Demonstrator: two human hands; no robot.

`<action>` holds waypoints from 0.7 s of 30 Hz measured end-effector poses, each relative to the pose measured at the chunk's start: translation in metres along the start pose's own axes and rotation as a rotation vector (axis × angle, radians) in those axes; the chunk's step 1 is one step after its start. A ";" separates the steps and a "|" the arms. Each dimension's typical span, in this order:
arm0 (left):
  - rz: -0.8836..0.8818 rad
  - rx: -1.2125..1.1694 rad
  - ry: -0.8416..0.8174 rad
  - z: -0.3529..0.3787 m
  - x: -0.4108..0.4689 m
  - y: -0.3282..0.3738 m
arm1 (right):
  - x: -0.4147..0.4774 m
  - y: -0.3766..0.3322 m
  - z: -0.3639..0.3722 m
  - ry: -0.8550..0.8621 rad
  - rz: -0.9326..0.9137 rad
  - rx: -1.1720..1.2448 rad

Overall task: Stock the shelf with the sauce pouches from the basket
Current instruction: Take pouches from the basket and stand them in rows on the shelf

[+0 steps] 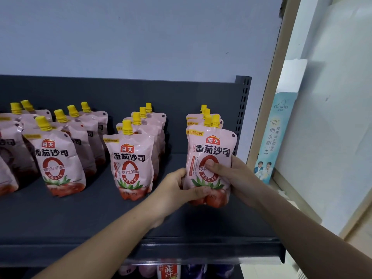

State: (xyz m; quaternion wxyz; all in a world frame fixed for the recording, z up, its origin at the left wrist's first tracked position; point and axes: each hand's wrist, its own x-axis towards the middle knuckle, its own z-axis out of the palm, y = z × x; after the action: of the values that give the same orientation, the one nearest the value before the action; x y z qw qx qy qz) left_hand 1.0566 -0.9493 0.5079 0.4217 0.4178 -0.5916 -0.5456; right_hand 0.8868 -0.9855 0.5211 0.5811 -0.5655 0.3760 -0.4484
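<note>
— Where's the tomato sauce pouch?
— Front of the rightmost row on the shelf. My left hand grips its lower left edge; my right hand curls round its right side, thumb on the label.
— Orientation?
— Upright, long axis vertical, yellow spout up, label facing me.

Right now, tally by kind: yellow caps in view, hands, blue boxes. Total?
Caps: 14 (6 left, 4 middle, 4 right)
Hands: 2, left hand and right hand, both holding the front right pouch
Blue box: 1
Total: 17
</note>
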 end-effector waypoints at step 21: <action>0.316 0.407 -0.035 -0.009 -0.010 -0.002 | -0.025 0.022 0.003 -0.062 -0.156 -0.183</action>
State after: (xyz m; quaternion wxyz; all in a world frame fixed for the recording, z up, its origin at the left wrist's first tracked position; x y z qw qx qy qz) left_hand 1.0681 -0.9421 0.5061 0.3988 0.3868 -0.7543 -0.3500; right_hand 0.8833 -0.9618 0.4979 0.5018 -0.6572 0.3520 -0.4385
